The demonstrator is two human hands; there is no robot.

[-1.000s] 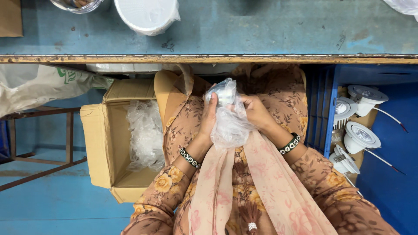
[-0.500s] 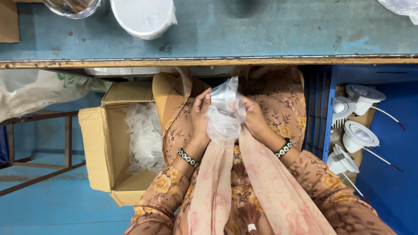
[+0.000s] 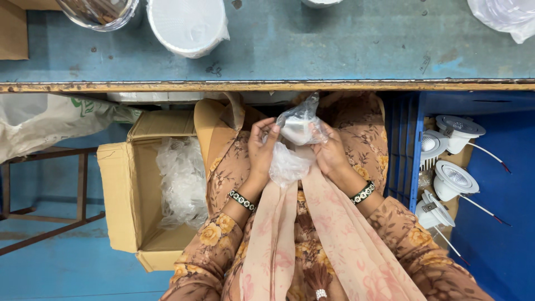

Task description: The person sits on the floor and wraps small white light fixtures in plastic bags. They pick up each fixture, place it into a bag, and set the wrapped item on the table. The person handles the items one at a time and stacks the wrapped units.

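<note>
As both hands work at lap level, the clear plastic bag (image 3: pixel 298 142) w/ a white light fitting inside sits higher than a sec ago, nearer the bench (image 3: pixel 334 50) edge. Left hand (image 3: pixel 262 147) and right hand (image 3: pixel 330 153) both grip it. Four white downlights (image 3: pixel 454 178) lie in the blue crate (image 3: pixel 404 150); one cardboard box (image 3: pixel 131 195) holds more bags.

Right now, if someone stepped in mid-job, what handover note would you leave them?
Left hand and right hand both grip a clear plastic bag with a white fitting inside, held over the lap.
Cardboard box of clear bags: on the left.
Unwrapped white lamps: in the blue crate on the right.
Done: fitting inside the bag.
Left: bag still in hand, not set down.
</note>
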